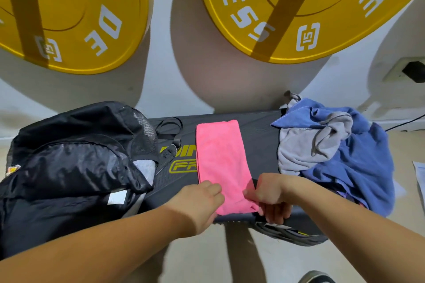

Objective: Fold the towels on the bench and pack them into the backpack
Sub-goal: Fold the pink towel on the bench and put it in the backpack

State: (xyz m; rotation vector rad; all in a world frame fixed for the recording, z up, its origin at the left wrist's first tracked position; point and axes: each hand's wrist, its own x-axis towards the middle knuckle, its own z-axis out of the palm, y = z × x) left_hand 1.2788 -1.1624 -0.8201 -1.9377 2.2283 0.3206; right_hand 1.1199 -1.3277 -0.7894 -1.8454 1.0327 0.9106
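**Pink towel half-folded mid-bench, both hands on its near end**

Backpack (69, 163), black, slumps open on the bench's left end w/ a pale grey towel (145, 167) showing in its mouth. Its strap loop (169, 128) lies on the bench btwn bag and pink towel (220, 158). On the right end, a loose heap crowds the working space: blue towel (345, 167) w/ a crumpled grey towel (305, 145) on top, the blue one hanging over the near edge.

Pink towel lies as a long narrow strip across the bench (259, 140), near end at the front edge. Left hand (202, 197) has fingers curled onto the near left corner. Right hand (269, 195) pinches the near right corner, thumb on top, fingers below the edge.

Bench top is dark, textured, w/ yellow lettering partly covered. Behind it a white wall, two yellow weight plates (69, 14) up top, a socket w/ black plug (411, 71) at right. Floor is beige; a shoe (317, 278) shows at the bottom.
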